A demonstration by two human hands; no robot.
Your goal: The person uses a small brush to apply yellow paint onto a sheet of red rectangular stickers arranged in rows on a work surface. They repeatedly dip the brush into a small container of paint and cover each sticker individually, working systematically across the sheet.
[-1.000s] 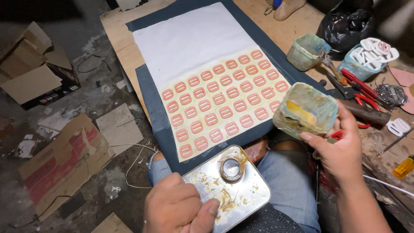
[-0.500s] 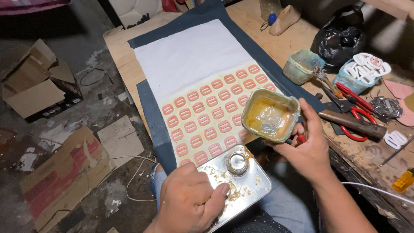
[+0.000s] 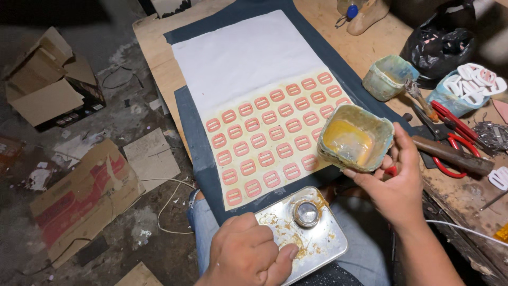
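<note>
Both forearms are bare, no sleeves showing; the left hand (image 3: pixel 246 257) and right hand (image 3: pixel 397 188) are ungloved; blue denim jeans (image 3: pixel 365 249) cover the legs.

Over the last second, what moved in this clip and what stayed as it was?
The right hand brought the glue-stained tub from over the tools leftward and down to the edge of the sheet of pink buckle shapes, tipped so its yellow inside shows. It kept hold of the tub throughout. The left hand stayed on the metal can lying on the lap; the second tub and red-handled scissors did not move.
</note>
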